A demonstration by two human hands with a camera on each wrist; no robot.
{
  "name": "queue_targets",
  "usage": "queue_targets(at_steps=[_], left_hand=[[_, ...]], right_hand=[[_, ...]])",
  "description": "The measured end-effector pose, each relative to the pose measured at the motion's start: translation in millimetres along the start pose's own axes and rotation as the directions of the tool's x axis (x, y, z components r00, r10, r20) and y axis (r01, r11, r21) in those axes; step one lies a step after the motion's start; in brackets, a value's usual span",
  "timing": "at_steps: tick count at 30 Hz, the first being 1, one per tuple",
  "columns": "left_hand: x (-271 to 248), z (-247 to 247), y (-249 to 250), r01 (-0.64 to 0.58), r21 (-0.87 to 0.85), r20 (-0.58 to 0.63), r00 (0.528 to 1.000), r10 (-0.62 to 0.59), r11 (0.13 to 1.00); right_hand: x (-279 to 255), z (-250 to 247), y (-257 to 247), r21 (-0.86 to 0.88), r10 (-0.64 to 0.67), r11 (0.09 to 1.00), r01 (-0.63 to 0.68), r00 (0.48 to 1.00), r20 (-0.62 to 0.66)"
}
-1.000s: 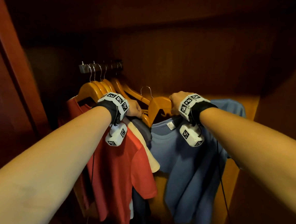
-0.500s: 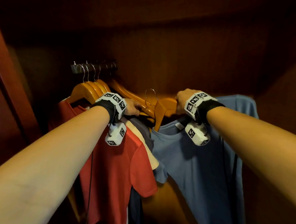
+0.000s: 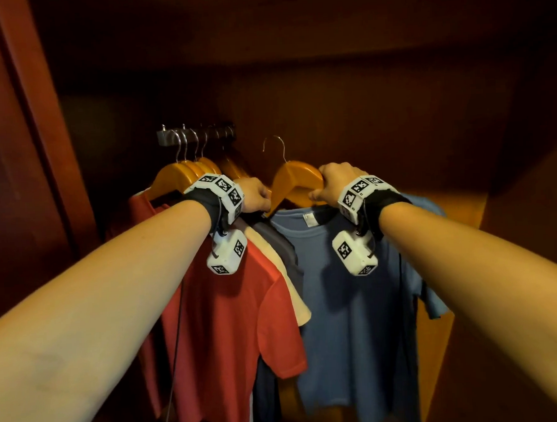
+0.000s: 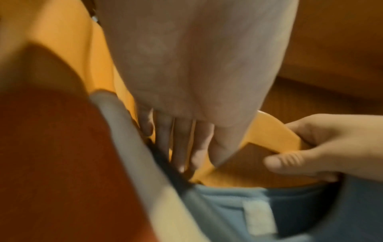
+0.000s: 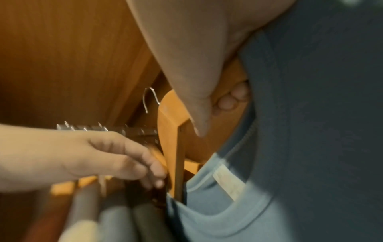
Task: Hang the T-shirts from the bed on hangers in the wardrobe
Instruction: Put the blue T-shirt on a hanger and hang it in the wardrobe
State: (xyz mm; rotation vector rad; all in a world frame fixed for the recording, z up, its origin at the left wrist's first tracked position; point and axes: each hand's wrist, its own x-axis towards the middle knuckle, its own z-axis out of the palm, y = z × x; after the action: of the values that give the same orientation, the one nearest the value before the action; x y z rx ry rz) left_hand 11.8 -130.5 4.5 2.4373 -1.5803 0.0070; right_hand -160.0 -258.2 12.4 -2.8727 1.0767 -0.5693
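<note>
Blue T-shirt point(image 3: 349, 291) hangs on the wooden hanger point(image 3: 296, 181) that your right hand point(image 3: 335, 183) holds up inside the wardrobe point(image 3: 377, 92), fingers point(image 5: 230, 99) curled round the hanger's right arm with the thumb underneath. Its metal hook point(image 3: 275, 148) is free in the air, to the right of the rail point(image 3: 195, 134) and not touching it. Your left hand point(image 3: 253, 194) reaches between the hung clothes and the hanger's left end; its fingers point(image 4: 182, 144) lie nearly straight and close together against the wood, clamped on nothing. Left of the blue shirt, a red T-shirt point(image 3: 224, 313), a cream one point(image 3: 290, 284) and a grey one point(image 3: 280, 243) already hang from the rail.
</note>
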Motion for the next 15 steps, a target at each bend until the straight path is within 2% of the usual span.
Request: queue_targets(at_steps=[5,13,15], left_hand=[[-11.5,-28.5,-8.3,0.046,-0.016,-0.200,0.979,-0.048,0.999],[-24.8,-65.5,-22.0,0.113,0.031,-0.372,0.924,-0.094,0.993],[-26.6,-70.8,-26.7,0.137,0.050,-0.434,0.895,-0.102,0.989]], right_hand=[[13.2,-3.0,-30.3,0.148,-0.030,0.988,0.038,0.998,-0.055],[33.3,1.1,-71.0,0.138,-0.050,0.988,0.063,0.994,-0.100],[38.8,1.3,-78.8,0.151,-0.053,0.986,0.067,0.994,-0.096]])
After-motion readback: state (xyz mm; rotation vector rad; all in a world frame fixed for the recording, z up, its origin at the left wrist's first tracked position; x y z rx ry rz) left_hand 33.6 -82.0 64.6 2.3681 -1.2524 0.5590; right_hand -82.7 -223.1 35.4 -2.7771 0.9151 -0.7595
